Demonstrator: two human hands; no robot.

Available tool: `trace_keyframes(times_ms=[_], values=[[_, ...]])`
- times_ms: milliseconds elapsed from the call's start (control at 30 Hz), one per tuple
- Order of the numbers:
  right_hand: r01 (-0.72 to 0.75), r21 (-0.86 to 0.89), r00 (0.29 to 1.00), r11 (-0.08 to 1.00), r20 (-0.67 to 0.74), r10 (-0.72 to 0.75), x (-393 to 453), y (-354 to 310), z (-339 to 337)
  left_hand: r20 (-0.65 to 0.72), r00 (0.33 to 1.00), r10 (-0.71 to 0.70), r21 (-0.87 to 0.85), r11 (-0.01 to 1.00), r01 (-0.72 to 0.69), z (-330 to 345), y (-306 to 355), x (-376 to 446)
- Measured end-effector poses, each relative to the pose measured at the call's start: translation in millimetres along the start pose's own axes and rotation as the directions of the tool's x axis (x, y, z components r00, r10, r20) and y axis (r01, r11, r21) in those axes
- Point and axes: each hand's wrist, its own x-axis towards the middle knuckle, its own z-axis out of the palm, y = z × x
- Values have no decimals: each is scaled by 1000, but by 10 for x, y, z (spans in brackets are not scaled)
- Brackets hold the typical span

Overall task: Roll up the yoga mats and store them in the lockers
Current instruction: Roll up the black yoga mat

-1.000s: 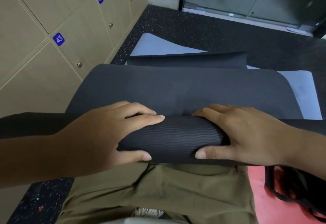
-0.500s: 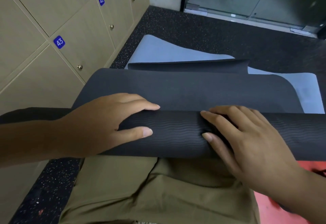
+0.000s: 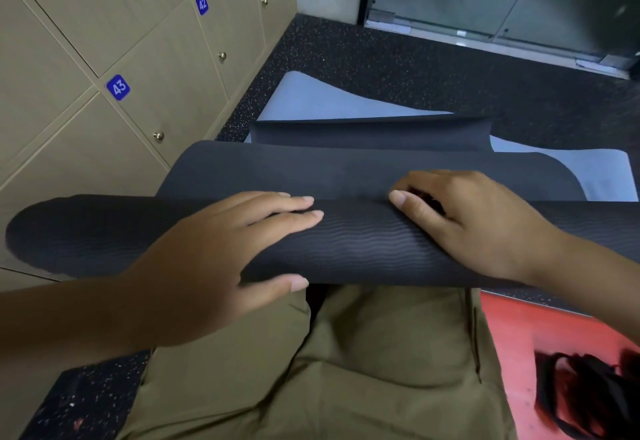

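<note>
Dark grey, wave-ribbed foam yoga mat [image 3: 363, 245] lying across the lap, half rolled, the roll stretched from left edge to right edge of view. Left hand [image 3: 214, 266] spread over the roll, fingers [image 3: 294, 213] flat on top, thumb [image 3: 287, 282] hooked under the near side — grasping the roll, loosely cupped. Right hand [image 3: 474, 221] pressed on the roll's top, fingertips [image 3: 398, 197] tucked down at the seam where roll meets the unrolled sheet; gripping the roll, not clenched into a fist. Unrolled part of the mat running away over a pale blue flat mat [image 3: 311, 100] on the black speckled rubber floor [image 3: 398, 69]. Beige wooden lockers [image 3: 149, 59] on the left, doors closed, blue number tags 43 [image 3: 118, 87] and 42 [image 3: 202, 3]. Olive trousers [image 3: 363, 363] below the roll. Red floor patch [image 3: 519, 329] at lower right, black straps [image 3: 581, 394] lying on it.
</note>
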Motion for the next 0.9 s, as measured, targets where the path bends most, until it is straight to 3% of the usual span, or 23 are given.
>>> trace_keyframes(times_ms=[167,367,600,800,900], values=[[14,11,993,1000,-119,-13,23,6,-29,9,1000,-15,-27,1000,15,-3,-133,147],[80,-160,960,984,-252,-119,-193,-21,91,25,998,-56,-11,998,56,-12,-318,385],[33,-197,962,980,-260,-85,-218,25,164,79,996,-32,94,995,25,-83,-451,614],[33,-196,971,980,-227,-78,-31,141,178,-124,987,100,169,983,-78,-86,-391,606],[28,-230,971,973,-224,-81,95,189,172,-159,979,126,189,977,-95,-38,-324,542]])
